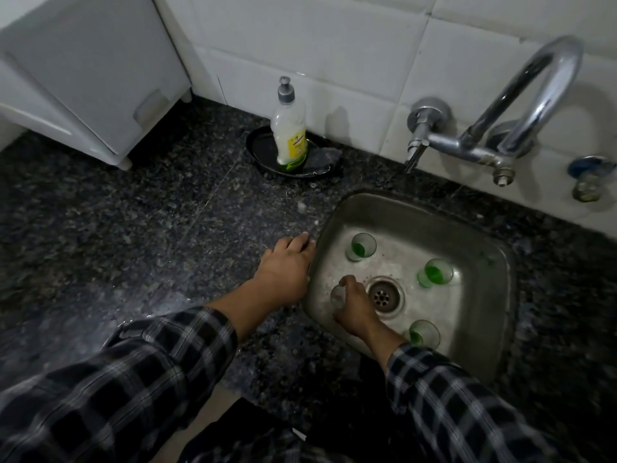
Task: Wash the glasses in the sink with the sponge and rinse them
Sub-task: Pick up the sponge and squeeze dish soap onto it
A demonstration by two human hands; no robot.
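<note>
1 half-hidden glass (336,294) is pinched by right hand (356,310); left hand (287,263) rests relaxed on counter (160,228).

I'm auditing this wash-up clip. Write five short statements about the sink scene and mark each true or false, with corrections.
Three green-tinted glasses stand in the sink. True.
The right hand grips a clear glass. True.
The left hand holds a sponge. False: it rests on the counter by the sink's rim.
Water runs from the tap. False: no stream shows.
The soap bottle lies in the sink. False: it stands upright on a dark dish.
</note>
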